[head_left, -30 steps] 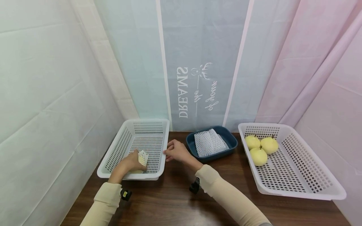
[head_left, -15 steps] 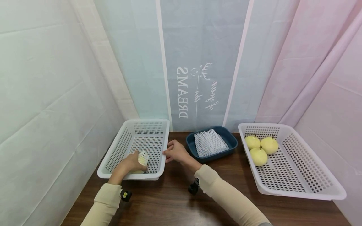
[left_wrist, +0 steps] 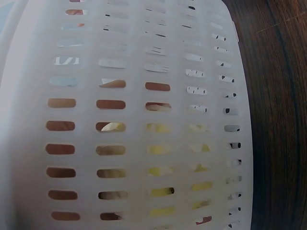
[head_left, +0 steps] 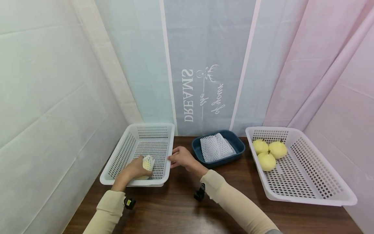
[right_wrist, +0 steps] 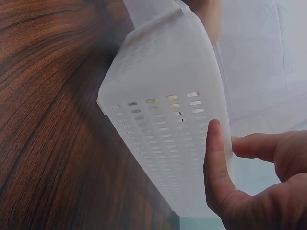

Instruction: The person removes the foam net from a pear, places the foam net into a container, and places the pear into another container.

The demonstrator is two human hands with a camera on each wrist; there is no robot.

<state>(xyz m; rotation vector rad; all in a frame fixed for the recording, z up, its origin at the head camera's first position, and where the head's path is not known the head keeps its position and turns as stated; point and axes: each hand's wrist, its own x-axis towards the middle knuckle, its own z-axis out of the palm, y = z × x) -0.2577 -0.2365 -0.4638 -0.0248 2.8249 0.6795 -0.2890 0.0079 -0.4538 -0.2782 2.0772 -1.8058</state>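
In the head view, a pale yellow pear in a white foam net (head_left: 148,163) sits at the near end of the left white slotted basket (head_left: 152,146). My left hand (head_left: 135,168) reaches over the near rim and grips it, with the thumb on its near side. Through the slots of the basket wall (left_wrist: 132,115) in the left wrist view, bits of yellow pear and white net show; the rest is hidden. My right hand (head_left: 182,157) pinches the basket's right rim, thumb and fingers on opposite sides of it, as the right wrist view shows of the hand (right_wrist: 268,177).
A dark blue tray (head_left: 197,150) with white foam nets (head_left: 217,148) stands at the back middle. On the right, a larger white basket (head_left: 304,175) holds three yellow pears (head_left: 267,161). Curtains hang behind the brown wooden table (head_left: 172,208), and a white sheet (head_left: 43,130) borders its left side.
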